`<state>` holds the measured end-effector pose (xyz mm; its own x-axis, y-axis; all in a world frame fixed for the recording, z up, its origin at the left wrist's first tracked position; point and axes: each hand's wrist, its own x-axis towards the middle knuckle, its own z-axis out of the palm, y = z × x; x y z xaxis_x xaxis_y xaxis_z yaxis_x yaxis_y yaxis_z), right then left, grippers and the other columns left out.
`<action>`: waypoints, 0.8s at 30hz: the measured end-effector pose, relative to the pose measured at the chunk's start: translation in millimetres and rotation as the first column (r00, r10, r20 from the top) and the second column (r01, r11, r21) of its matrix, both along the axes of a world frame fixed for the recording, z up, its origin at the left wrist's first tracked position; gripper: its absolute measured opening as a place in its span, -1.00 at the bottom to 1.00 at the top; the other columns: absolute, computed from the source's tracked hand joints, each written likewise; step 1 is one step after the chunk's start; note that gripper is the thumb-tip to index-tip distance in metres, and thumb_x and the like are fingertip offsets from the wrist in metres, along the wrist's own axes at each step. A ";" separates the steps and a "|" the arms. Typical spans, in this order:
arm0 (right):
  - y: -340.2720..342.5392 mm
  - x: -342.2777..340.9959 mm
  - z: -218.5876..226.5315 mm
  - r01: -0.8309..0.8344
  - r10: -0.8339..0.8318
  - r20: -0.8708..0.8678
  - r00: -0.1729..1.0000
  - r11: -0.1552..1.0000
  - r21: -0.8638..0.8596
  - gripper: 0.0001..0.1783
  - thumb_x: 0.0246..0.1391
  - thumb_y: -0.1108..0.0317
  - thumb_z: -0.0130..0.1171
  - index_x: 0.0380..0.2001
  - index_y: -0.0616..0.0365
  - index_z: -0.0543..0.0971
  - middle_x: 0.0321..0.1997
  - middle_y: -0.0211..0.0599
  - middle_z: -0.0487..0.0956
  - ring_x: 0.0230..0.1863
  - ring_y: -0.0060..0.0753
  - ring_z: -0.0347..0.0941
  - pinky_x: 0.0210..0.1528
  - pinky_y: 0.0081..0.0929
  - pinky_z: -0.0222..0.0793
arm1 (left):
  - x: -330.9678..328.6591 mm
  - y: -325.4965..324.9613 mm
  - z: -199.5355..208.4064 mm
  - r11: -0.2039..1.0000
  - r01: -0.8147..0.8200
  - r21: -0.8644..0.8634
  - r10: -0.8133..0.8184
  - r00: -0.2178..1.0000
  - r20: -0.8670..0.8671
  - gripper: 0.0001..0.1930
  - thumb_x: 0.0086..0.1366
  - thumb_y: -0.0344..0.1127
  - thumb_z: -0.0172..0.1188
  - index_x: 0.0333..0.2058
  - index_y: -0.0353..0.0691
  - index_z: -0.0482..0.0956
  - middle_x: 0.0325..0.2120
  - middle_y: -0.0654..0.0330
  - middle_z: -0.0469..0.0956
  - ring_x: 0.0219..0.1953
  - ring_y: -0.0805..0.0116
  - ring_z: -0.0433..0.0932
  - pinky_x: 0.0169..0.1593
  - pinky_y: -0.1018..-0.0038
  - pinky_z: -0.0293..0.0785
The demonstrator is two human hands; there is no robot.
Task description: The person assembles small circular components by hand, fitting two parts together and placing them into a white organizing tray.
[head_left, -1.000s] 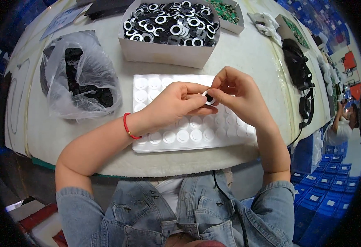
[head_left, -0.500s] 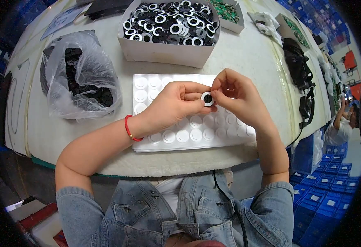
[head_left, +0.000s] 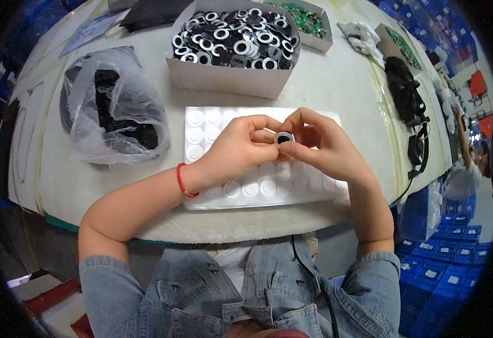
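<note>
Both hands met over the middle of the white tray [head_left: 258, 204], and between their fingertips, above it, I saw a small black disc [head_left: 283, 137] with a pale ring. The left hand [head_left: 238, 143] came in over the tray's left part, back of the hand upward, fingers pointing right, with the forearm slanting in from below and a red band [head_left: 184, 183] at the wrist. Its fingertips were closed on the disc's left edge. The right hand [head_left: 328, 143] arched over the tray's right part, wrist bent inward and knuckles raised, its thumb and curled forefinger pinching the disc's other side. Both elbows were bent outward, nearer the body than the tray. Beyond the tray stood a box [head_left: 232, 81] of similar discs; left of it lay a clear bag [head_left: 83, 124] with black pieces inside.
</note>
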<state>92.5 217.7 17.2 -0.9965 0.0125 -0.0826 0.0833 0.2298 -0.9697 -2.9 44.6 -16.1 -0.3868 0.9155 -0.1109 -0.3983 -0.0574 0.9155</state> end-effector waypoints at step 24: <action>86.0 -30.3 9.1 0.308 -0.301 -0.347 0.888 0.951 -0.037 -0.82 0.20 0.33 0.11 -0.25 0.24 0.53 -0.49 -0.43 0.50 -0.55 -0.71 0.36 -0.52 -0.71 0.23 | -72.5 -137.6 33.6 0.454 -0.890 0.029 -0.249 -0.158 -0.956 -0.88 0.17 -0.47 0.05 -0.41 -0.42 0.53 -0.56 -0.20 0.50 -0.40 -0.17 0.54 -0.29 0.09 0.46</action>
<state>62.1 303.7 26.3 -0.9095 0.3178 0.2679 -0.1860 0.2651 -0.9461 -75.4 -93.0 17.5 -0.8015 0.4173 0.4283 0.5049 0.8561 0.1107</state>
